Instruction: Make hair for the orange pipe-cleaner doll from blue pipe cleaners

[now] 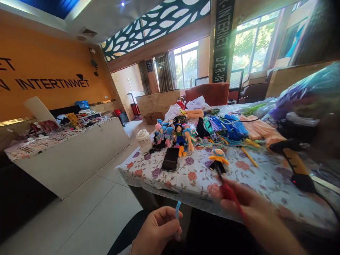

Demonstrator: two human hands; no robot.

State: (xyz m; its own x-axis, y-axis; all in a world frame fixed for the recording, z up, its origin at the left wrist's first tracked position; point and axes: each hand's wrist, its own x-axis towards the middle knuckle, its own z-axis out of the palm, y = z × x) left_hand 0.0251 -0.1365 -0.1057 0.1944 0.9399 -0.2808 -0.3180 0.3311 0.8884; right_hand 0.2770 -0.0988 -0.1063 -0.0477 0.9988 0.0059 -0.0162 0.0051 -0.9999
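Observation:
My left hand [160,226] is closed, pinching a short light blue piece of pipe cleaner [177,209] that sticks up between thumb and finger, just off the table's front edge. Wrapped round a red-handled tool [230,198] is my right hand [247,202], blurred by motion; the tool's thin dark tip points up and away, and its exact kind is unclear. Just beyond that tip, a small doll [218,159] in yellow and black with a blue band on its head lies on the flowered tablecloth [196,180].
Small colourful dolls [179,134] crowd together behind a black phone [170,159] and a white tub [144,141]. Bundles of blue pipe cleaners [235,127] lie farther back. A yellow-and-black glue gun [297,163] with a cord stands at right, near plastic bags [310,88].

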